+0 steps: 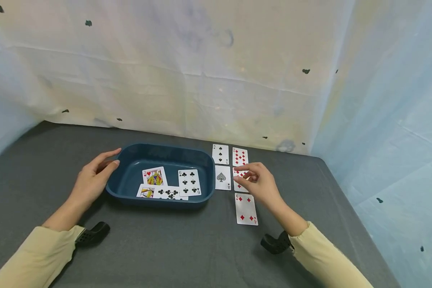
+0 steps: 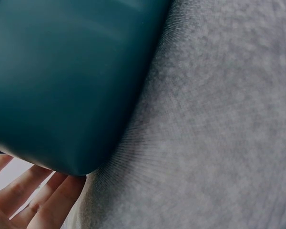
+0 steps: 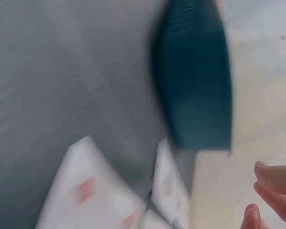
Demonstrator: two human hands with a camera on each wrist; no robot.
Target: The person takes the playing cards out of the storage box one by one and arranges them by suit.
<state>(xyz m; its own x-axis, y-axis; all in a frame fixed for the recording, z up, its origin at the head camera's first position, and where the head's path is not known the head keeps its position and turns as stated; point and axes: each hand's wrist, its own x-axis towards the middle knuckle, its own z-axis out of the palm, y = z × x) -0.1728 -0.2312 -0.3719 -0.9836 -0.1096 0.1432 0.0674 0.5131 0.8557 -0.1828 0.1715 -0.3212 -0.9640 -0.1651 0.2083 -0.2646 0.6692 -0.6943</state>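
Note:
My left hand [image 1: 97,172] is at the left end of a dark blue tray [image 1: 158,203], fingertips touching its rim and end wall. In the left wrist view, fairly straight fingers [image 2: 57,202] lie against that wall. Inside the tray are a jack of hearts [image 1: 155,176], a six of clubs [image 1: 189,183], another clubs card [image 1: 169,193] and a partly covered face card [image 1: 145,192]. Right of the tray, my right hand [image 1: 257,182] hovers over a partly hidden diamonds card [image 1: 240,186], thumb and index finger apart, with nothing visible between them.
Beside the tray lie a spades card [image 1: 221,154], an ace of spades [image 1: 223,178], another diamonds card [image 1: 240,156] and a four of diamonds [image 1: 246,210]. Dark grey cloth [image 1: 187,248] covers the table. A pale patterned curtain [image 1: 165,80] hangs behind it.

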